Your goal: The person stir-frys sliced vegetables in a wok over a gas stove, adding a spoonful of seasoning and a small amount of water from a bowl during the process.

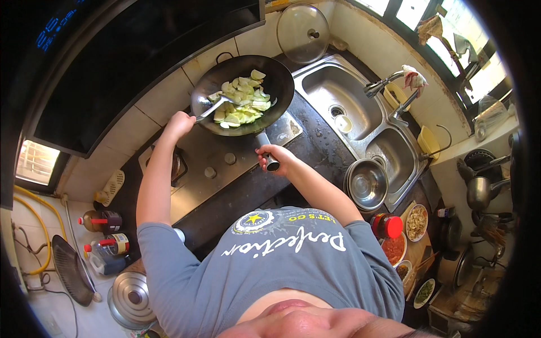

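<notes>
A dark wok [281, 80] sits over the gas stove [200, 183] before me. Pale green vegetable slices [245, 103] are heaped inside it, with a few spread up its far wall. My left hand [179, 125] grips the handle of a metal spatula [211, 108], whose blade lies among the slices at their left side. Around the wok's long handle [263, 138] the fingers of my right hand [277, 157] are closed, with the hollow handle end poking out below them. The burner under the wok is hidden.
A double steel sink [312, 80] adjoins the stove on the right, with stacked metal bowls [367, 186] at its near edge. Behind it leans a glass lid [291, 31]. Bowls of food, including red minced food [393, 249], and a red-lidded jar [385, 227] stand nearer. Bottles [103, 220] stand left.
</notes>
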Action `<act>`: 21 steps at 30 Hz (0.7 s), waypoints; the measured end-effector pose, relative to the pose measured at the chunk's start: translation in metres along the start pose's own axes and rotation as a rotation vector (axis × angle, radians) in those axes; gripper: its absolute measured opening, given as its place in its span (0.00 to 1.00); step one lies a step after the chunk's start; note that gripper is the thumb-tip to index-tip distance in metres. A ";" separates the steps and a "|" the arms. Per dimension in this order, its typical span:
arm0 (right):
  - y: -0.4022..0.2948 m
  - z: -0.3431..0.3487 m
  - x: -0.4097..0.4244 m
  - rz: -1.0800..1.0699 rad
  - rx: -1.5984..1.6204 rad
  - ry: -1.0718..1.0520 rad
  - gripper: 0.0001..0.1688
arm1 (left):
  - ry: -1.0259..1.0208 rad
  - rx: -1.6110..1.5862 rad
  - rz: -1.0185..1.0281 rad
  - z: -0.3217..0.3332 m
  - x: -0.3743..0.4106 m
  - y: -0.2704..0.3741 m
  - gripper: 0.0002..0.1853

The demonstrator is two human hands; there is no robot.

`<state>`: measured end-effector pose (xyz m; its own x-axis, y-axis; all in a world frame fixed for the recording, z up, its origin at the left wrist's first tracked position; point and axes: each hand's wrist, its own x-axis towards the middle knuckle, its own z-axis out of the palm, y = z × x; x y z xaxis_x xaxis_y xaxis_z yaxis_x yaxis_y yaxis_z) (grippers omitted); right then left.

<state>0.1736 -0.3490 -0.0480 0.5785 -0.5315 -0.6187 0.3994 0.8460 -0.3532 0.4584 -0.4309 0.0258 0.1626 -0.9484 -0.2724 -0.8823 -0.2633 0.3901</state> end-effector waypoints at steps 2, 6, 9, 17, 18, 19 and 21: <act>0.000 0.000 0.000 0.006 0.004 -0.005 0.06 | 0.005 0.117 -0.036 0.006 0.007 -0.002 0.17; -0.001 -0.003 0.001 0.013 0.019 -0.024 0.06 | 0.112 0.345 0.134 -0.027 -0.015 0.014 0.15; -0.001 -0.002 0.002 0.031 0.028 -0.001 0.06 | 0.304 0.639 0.409 -0.074 -0.041 0.042 0.08; -0.003 -0.003 0.002 0.005 0.002 0.001 0.06 | 0.584 1.333 0.939 -0.081 0.004 0.065 0.01; -0.003 -0.004 0.003 0.003 0.009 -0.002 0.06 | 0.601 1.306 0.941 -0.064 0.019 0.060 0.01; -0.001 -0.003 0.004 0.007 0.017 -0.009 0.06 | 0.612 1.282 0.940 -0.047 0.031 0.053 0.01; -0.001 -0.004 0.006 0.013 0.014 -0.007 0.06 | 0.700 1.273 0.887 -0.018 0.038 0.053 0.01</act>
<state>0.1733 -0.3530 -0.0541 0.5886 -0.5210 -0.6181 0.4018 0.8521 -0.3356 0.4256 -0.4842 0.0526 -0.6960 -0.6972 0.1716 -0.5153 0.3185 -0.7956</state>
